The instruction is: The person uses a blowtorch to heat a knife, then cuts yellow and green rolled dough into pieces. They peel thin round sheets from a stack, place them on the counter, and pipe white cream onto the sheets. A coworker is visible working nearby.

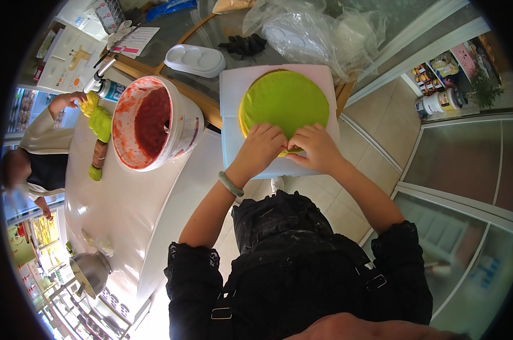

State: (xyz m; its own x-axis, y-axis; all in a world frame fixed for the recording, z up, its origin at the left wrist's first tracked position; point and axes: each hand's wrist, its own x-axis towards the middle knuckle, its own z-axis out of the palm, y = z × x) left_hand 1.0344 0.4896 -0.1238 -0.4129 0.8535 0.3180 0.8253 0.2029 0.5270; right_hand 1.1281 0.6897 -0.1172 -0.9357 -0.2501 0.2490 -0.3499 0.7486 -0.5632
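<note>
A round, smooth green sheet, soft and dough-like, lies over a disc whose yellowish-brown rim shows at the left and top. Under it is a white and pale-blue board or box lid. My left hand, with a jade-coloured bangle on its wrist, pinches the near edge of the sheet. Close beside it, my right hand pinches the same edge with thumb and fingers. A little of the edge shows between the two hands; the fingertips partly hide the rest.
Left stands a white bucket of chunky red filling. Beyond it are a gas torch and coloured dough pieces, with another person's hand at them. Behind the board lie a white tray, black gloves and plastic bags.
</note>
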